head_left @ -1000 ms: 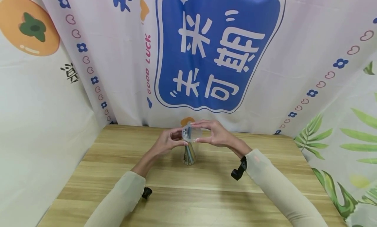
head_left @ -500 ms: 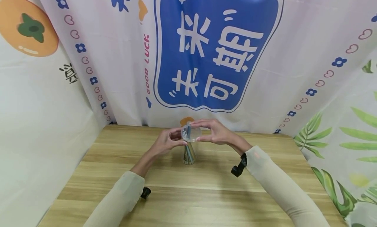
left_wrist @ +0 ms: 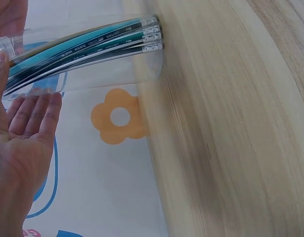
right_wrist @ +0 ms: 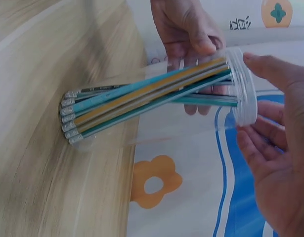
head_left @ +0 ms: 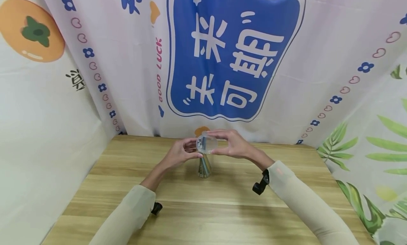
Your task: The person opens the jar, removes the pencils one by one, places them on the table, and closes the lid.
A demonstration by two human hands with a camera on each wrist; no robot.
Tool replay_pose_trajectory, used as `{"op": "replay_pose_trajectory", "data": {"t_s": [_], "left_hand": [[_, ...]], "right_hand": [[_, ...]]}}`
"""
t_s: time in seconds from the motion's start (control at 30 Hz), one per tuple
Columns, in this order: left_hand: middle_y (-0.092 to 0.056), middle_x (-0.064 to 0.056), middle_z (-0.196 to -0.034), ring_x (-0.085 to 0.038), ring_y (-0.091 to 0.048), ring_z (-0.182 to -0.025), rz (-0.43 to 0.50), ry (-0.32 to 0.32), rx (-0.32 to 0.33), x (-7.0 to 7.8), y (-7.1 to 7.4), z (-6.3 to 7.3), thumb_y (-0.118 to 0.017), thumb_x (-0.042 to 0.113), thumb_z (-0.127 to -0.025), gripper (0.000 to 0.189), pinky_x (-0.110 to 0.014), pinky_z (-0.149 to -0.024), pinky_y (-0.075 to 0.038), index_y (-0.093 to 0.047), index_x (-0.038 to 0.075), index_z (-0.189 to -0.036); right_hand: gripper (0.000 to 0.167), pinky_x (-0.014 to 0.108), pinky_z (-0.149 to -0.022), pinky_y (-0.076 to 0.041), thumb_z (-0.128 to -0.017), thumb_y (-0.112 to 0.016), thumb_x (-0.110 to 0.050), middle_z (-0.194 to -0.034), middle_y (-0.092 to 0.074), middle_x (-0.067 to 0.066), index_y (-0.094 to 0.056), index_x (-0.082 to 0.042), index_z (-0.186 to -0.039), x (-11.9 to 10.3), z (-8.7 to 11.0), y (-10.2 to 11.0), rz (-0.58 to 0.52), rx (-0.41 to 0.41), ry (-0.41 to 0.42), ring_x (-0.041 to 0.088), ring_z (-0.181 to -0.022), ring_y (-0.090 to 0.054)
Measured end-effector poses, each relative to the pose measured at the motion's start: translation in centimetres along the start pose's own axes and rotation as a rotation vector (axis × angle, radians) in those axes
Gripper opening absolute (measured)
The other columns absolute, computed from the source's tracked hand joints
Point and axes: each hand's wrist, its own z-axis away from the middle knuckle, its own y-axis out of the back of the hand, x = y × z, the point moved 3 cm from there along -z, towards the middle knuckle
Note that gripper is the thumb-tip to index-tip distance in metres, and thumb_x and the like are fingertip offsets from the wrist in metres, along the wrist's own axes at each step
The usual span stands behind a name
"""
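From here I see the jar upright on the table, which I reckon bears the weight of its pencils; the left hand curls round the jar's top, seemingly to steady it, while the right hand pinches the lid.

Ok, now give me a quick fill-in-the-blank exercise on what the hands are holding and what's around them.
1. The clear cylinder is filled with several ____.
2. The left hand and right hand grip it at the ____, not the bottom.
3. The large lettered panel behind is coloured ____.
4. The tabletop looks made of ____.

Missing words: pencils; top; blue; wood.
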Motion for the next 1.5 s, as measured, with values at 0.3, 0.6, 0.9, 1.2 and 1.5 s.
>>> {"op": "replay_pose_trajectory", "data": {"t_s": [0.3,0.6,0.9,1.2,1.5], "left_hand": [[-0.066,-0.024,-0.14,-0.039,-0.068,-0.125,-0.004,0.016,0.001,0.3,-0.2,0.0,-0.09,0.01,-0.085,0.067,-0.035,-0.1,-0.06,-0.059,-0.005,-0.143],[-0.066,-0.025,-0.139,-0.039,-0.069,-0.123,-0.031,0.012,-0.001,-0.1,-0.2,-0.2,-0.09,0.011,-0.086,0.067,-0.034,-0.098,-0.061,-0.059,-0.005,-0.143],[-0.066,-0.026,-0.138,-0.039,-0.07,-0.122,-0.019,-0.022,-0.023,-0.1,-0.1,-0.3,-0.088,0.009,-0.087,0.065,-0.033,-0.097,-0.061,-0.059,-0.006,-0.144],[-0.067,-0.023,-0.139,-0.038,-0.069,-0.124,-0.01,-0.002,-0.013,-0.3,-0.1,-0.3,-0.089,0.01,-0.086,0.064,-0.033,-0.098,-0.06,-0.062,-0.004,-0.143],[-0.066,-0.023,-0.139,-0.037,-0.069,-0.124,0.009,0.014,-0.014,-0.2,-0.1,-0.3,-0.089,0.011,-0.086,0.065,-0.034,-0.099,-0.06,-0.061,-0.003,-0.144]], "right_hand": [[0.065,0.053,-0.106,-0.057,-0.081,-0.094,-0.033,-0.136,-0.071,0.016,-0.072,0.002,-0.131,-1.3,0.0,0.2,0.122,0.063,-0.024,0.036,-0.128,-0.066],[0.067,0.046,-0.091,-0.064,-0.076,-0.098,-0.032,-0.124,-0.076,0.017,-0.073,0.002,-0.129,-1.3,0.0,-0.4,0.13,0.109,-0.05,0.034,-0.112,-0.074],[0.064,0.045,-0.099,-0.061,-0.078,-0.097,-0.035,-0.126,-0.076,0.015,-0.075,0.001,-0.127,-1.0,0.0,-0.6,0.129,0.125,-0.041,0.031,-0.117,-0.072],[0.062,0.045,-0.091,-0.064,-0.08,-0.095,-0.033,-0.13,-0.074,0.016,-0.074,0.001,-0.128,-0.7,-0.3,-0.4,0.105,0.076,-0.002,0.033,-0.118,-0.072],[0.06,0.048,-0.097,-0.061,-0.081,-0.093,-0.032,-0.134,-0.072,0.015,-0.075,-0.002,-0.129,-0.3,-0.6,0.0,0.116,0.025,0.048,0.035,-0.123,-0.069]]}}
